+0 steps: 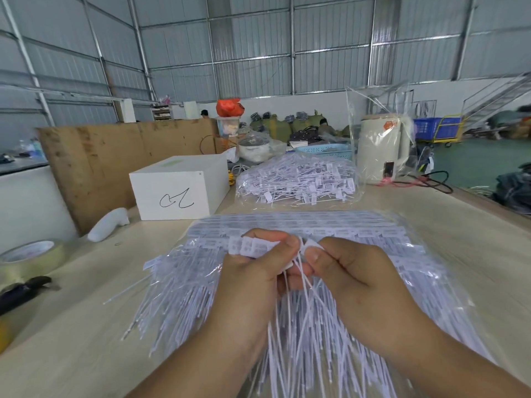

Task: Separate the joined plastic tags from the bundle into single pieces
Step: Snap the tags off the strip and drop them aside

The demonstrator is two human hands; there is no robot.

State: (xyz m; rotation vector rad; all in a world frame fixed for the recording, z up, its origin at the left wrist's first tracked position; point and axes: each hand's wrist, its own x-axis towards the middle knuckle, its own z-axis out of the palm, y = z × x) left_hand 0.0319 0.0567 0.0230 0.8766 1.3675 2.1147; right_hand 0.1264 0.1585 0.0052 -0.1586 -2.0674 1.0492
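Hands: left hand (253, 271) grips a joined strip of tags (253, 246); right hand (350, 271) pinches one end tag.
Done: bagged singles (296, 179) lie behind.
Left: big bundle (316, 297) on desk (86, 340), mostly unsplit by my reckoning.

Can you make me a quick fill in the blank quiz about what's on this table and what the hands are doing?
1. Both hands, left hand and right hand, pinch a strip of joined ____.
2. The white box has a ____ scribble on its front.
3. The roll of tape lies to the ____ of the hands.
4. The pile of tags beyond the hands sits inside a clear ____.

Missing words: tags; black; left; bag
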